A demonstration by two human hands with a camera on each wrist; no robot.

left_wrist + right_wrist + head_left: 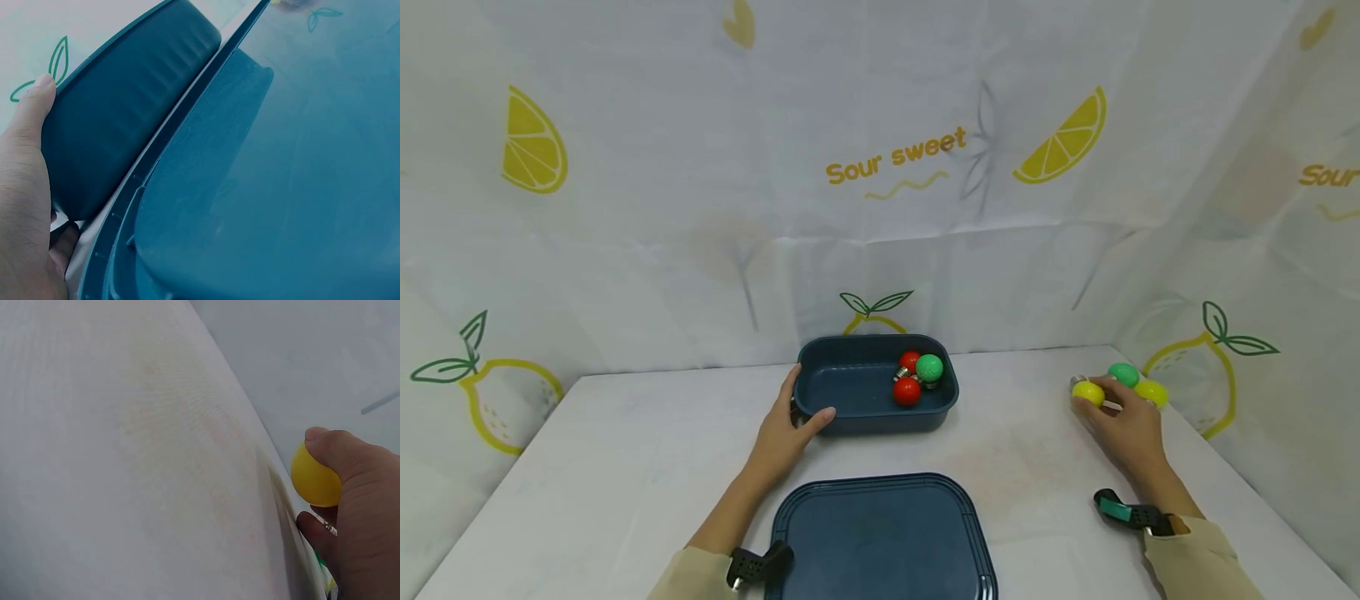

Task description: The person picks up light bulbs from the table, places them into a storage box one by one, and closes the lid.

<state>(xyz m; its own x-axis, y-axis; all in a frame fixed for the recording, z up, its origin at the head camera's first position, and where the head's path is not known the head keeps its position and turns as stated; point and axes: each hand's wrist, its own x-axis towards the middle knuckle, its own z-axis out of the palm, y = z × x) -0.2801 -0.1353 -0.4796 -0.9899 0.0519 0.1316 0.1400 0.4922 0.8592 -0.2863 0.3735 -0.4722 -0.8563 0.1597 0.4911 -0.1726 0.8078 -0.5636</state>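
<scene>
A dark blue plastic box point(850, 423) stands at the back of the table. My left hand point(780, 433) grips its left end, thumb by the front rim and other fingers round the side; the left wrist view shows the thumb against the box wall point(112, 119). Inside, at the right, lie two red bulbs point(907, 392) and a green bulb point(929, 367) with metal screw bases. Far right, my right hand point(1126, 425) pinches a yellow bulb point(1087, 393) between thumb and fingers. Just beyond that hand are another green bulb point(1123, 373) and another yellow bulb point(1152, 393).
A flat dark blue tray point(880, 533) with a raised rim lies in front of the box, between my forearms. Behind and to the right, a white cloth with lemon prints point(865, 250) hangs along the edges of the white table point(625, 467).
</scene>
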